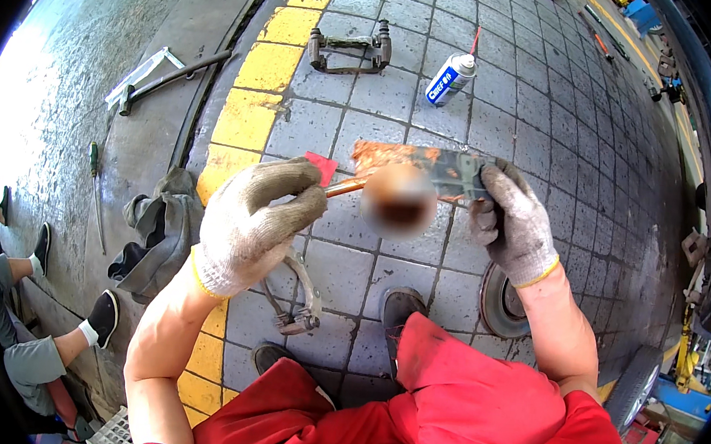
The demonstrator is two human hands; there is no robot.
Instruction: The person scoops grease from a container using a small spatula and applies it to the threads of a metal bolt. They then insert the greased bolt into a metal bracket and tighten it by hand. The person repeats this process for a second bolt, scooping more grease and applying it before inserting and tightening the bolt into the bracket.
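My left hand (261, 221), in a grey-white work glove, pinches the end of a thin orange-brown stick-like tool (343, 187). A blurred round patch hides the tool's far end. My gloved right hand (516, 220) grips the right end of what looks like a brake pad (446, 172). The pad is dark, with copper-orange paste or rust over its left part. Both things are held above the floor, close together. Beside my left fingertips shows a flat red piece (320, 168); I cannot tell whether it is held.
A spray can (450, 80) with a red straw and a brake caliper bracket (351, 48) stand ahead on the tiles. Another bracket (306, 294) and a brake disc (503, 303) lie near my feet. Left are a cloth (157, 237), screwdriver (96, 188), metal bar (172, 80) and a seated person's legs (43, 355).
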